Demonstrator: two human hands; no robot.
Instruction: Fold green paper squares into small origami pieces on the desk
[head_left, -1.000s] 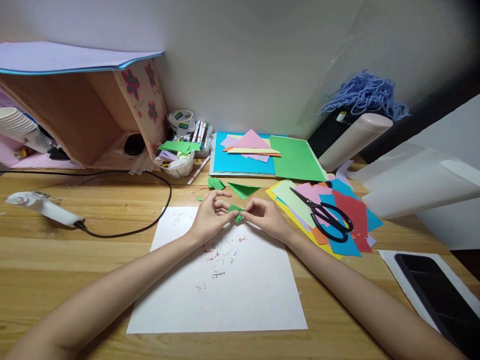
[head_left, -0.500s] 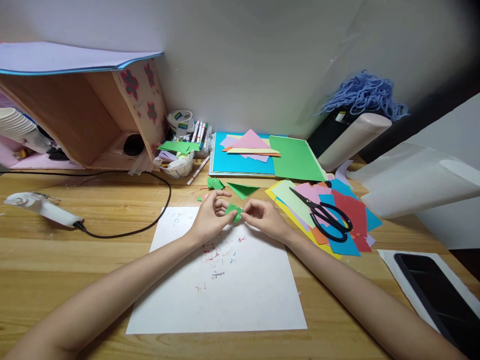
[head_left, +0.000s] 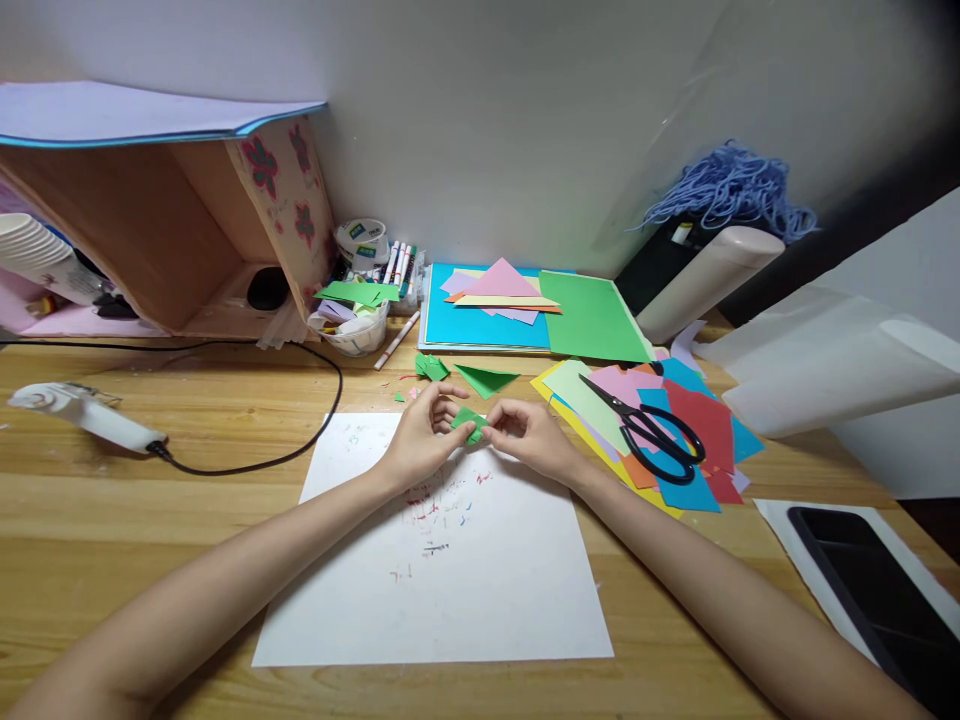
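Both of my hands meet over the far edge of a white sheet of paper [head_left: 442, 560] on the wooden desk. Between them is a small folded piece of green paper [head_left: 469, 423]. My left hand [head_left: 421, 436] pinches its left side with thumb and fingers. My right hand [head_left: 529, 437] pinches its right side, fingers curled. The white sheet carries small coloured marks and paper specks near its middle. Just beyond my hands lie a green paper triangle [head_left: 486, 379] and a crumpled green scrap [head_left: 430, 367].
Black scissors [head_left: 646, 430] lie on a pile of coloured paper pieces [head_left: 697, 420] to the right. A stack of coloured sheets [head_left: 525, 312] sits by the wall. A glue gun [head_left: 82, 413] with a black cord lies left. A bowl of scraps [head_left: 352, 325], markers, blue yarn [head_left: 731, 190] and a dark tablet [head_left: 885, 600] are around.
Almost nothing: my hands shifted very slightly while keeping their pinch on the green paper piece.
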